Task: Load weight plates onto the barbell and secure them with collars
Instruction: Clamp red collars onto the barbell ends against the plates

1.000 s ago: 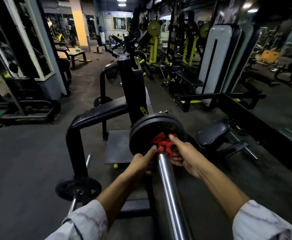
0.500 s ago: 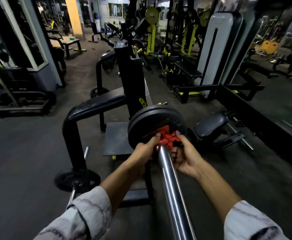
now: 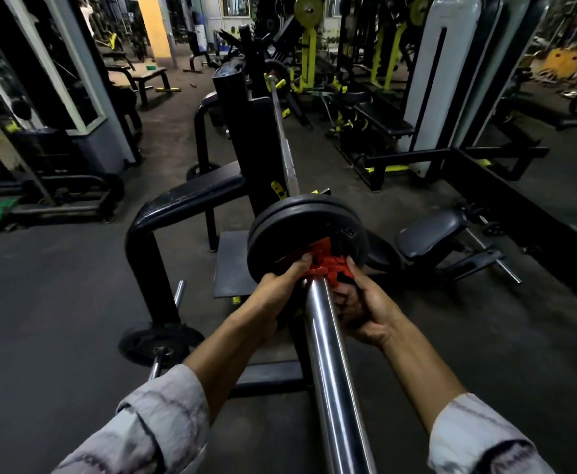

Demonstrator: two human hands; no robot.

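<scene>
1. both my hands are on the red collar [image 3: 326, 265], which sits on the barbell sleeve [image 3: 331, 364] against the outer face of the black weight plates [image 3: 300, 227].
2. grip state: left hand [image 3: 275, 292] curls round the collar's left side, fingertips touching the red plastic; right hand [image 3: 365, 313] cups it from the right and below, thumb on the collar's edge. both are grasping the collar, neither is released.
3. just beyond the grip: two plates, as far as i can tell, stacked flush on the sleeve. behind the grip the bare chrome sleeve runs back toward me.
4. further beyond the grip the bar's shaft [image 3: 282, 131] lies in a black rack upright [image 3: 246, 124]. low and to the left of the grip another plate [image 3: 158, 340] sits on a storage peg.
5. handling judgement: the collar looks like stiff, light plastic with a lever clamp; best taken on its two sides as now, keeping fingers out of the hinge. i cannot tell whether the lever is latched.
6. the chrome looks smooth and slippery, so an unlatched collar would slide off easily. the plates are heavy and rigid; they will not shift under hand pressure.
7. stage judgement: this end's plates are loaded, collar being seated or locked.
</scene>
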